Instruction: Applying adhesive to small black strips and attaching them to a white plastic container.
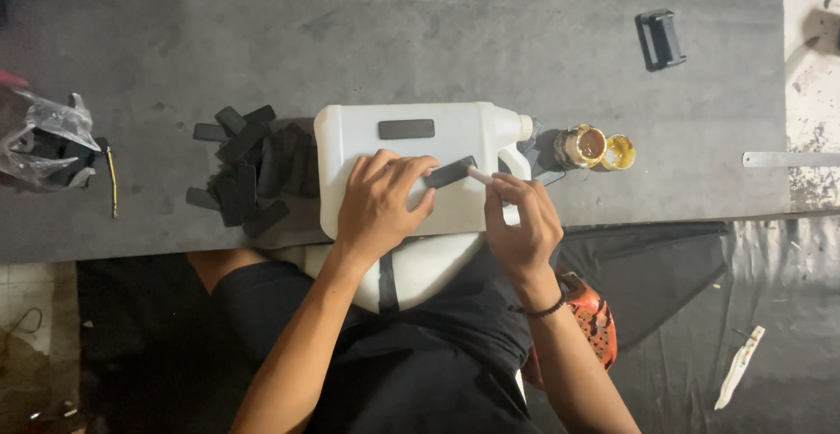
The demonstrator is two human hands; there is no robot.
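The left hand (381,199) presses a small black rectangular strip (450,173) with closed fingers onto the white plastic jerrycan (350,132) lying on the grey desk (437,31). The right hand (522,220) pinches a thin white stick (479,174) touching this strip.

Under the left hand (378,206) lies a white jug (411,150); the strip (450,173) at its fingertips is black, as is the strip (406,129) just beyond. Left of that hand, a pile (249,171) of black strips sits on the grey table (437,31). Beyond the right hand (521,220), two tins (599,147) hold yellow-brown paste. At its wrist is a black band (544,311), with an orange basket (593,318) beside it.
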